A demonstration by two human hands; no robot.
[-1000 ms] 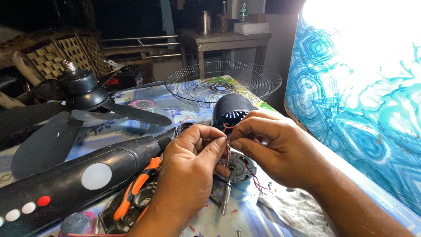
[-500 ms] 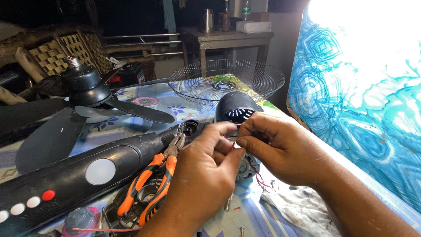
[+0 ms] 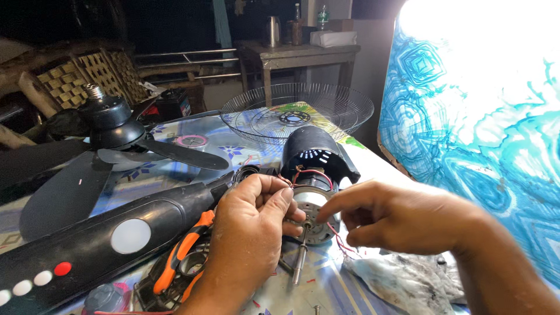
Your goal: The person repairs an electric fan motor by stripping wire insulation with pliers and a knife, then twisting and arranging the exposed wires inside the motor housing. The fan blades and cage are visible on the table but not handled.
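Fan motor (image 3: pixel 312 213) lies on the table (image 3: pixel 344 291) in front of the wire fan guard (image 3: pixel 297 111) — black housing behind, shaft toward the camera. Left hand (image 3: pixel 251 233) pinches thin wires at the motor's face; right hand (image 3: pixel 396 216) touches it with one fingertip, holding nothing. Orange-handled pliers (image 3: pixel 181 256) left of the motor.

Both arms are bare to the edge of the picture, with no sleeve, glove, watch or ring showing. The left hand (image 3: pixel 248 233) has short nails and creased knuckles. The right hand (image 3: pixel 396 219) shows dark grime smudged along its fingers and wrist.
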